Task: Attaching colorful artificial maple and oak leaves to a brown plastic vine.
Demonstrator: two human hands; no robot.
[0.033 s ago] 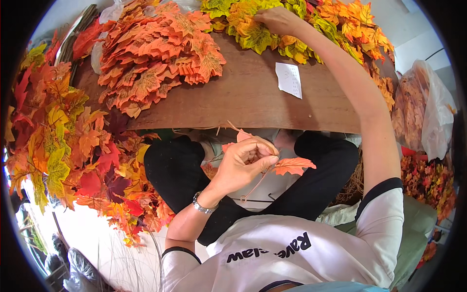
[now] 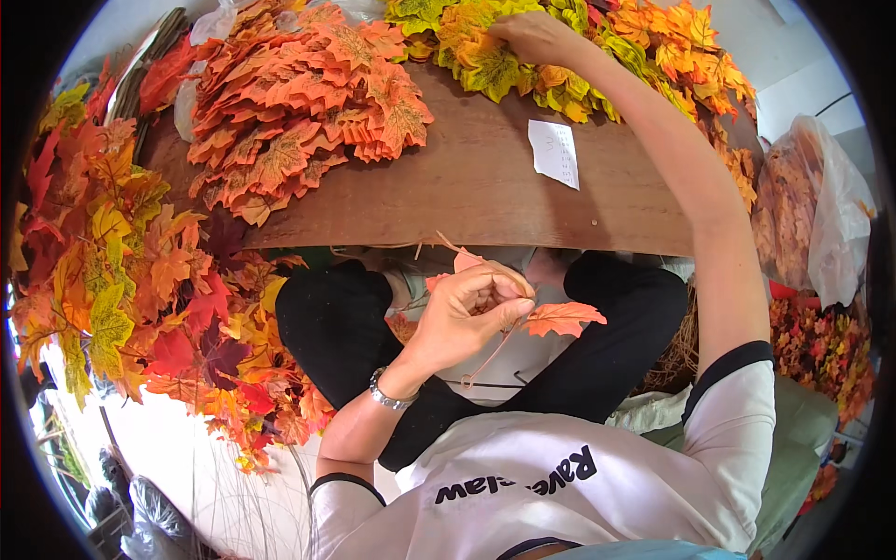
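My left hand point(image 2: 476, 308) is closed in a pinch over my lap, holding an artificial maple leaf stem point(image 2: 490, 359). Orange leaves point(image 2: 565, 319) stick out on both sides of its fingers, and the thin stem end hangs below. Across the table, my right hand point(image 2: 537, 39) reaches into a pile of yellow-green artificial maple leaves point(image 2: 495, 75). Its fingertips are pressed together on one of these leaves, and the leaf's edge is partly hidden by the hand. A big layered stack of orange leaves point(image 2: 308, 103) lies to the left of that pile.
A brown wooden table point(image 2: 448, 201) curves in front of my crossed legs. On it lies a white paper slip point(image 2: 554, 154). Mixed autumn leaf sprays point(image 2: 168, 271) crowd the left side. A clear plastic bag point(image 2: 807, 205) of orange leaves stands at the right, near yellow-orange leaves point(image 2: 686, 47).
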